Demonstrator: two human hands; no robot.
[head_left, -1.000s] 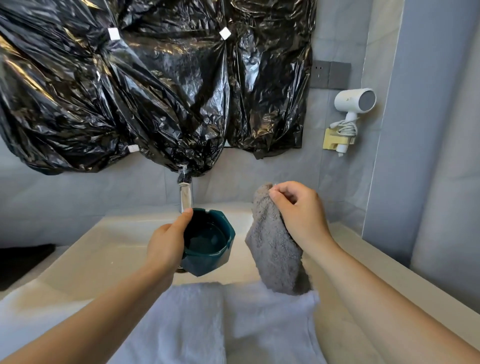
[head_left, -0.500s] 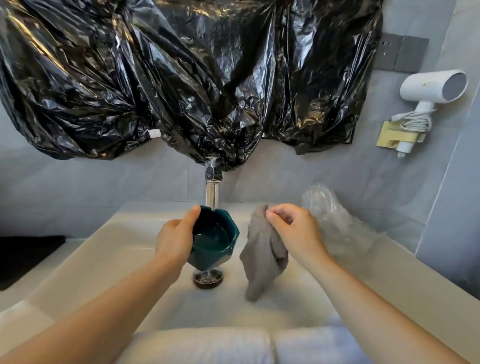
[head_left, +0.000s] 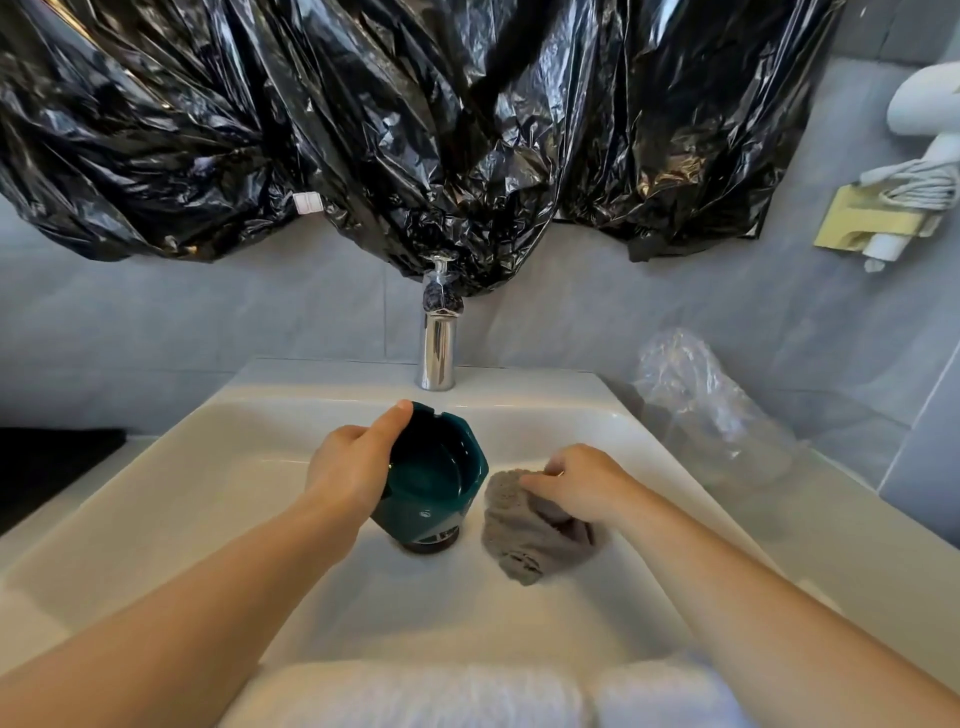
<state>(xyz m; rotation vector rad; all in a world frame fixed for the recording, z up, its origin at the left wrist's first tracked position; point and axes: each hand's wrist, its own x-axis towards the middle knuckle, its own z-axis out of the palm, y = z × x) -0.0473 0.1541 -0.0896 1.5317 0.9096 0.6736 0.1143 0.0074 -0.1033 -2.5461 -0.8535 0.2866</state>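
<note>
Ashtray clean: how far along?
Done: teal ashtray and grey cloth are in the sink. In hand: left hand grips the ashtray tilted over the drain; right hand pinches the cloth beside it. Left: cloth isn't inside the ashtray yet, so wiping looks unstarted; no water visible from the tap.

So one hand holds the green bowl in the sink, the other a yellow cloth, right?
Not quite: the head view shows the cloth is grey, not yellow. The left hand holds the green bowl in the sink; the right hand holds the cloth.

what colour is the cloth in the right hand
Grey cloth, pinched by the right hand; head view.
</note>
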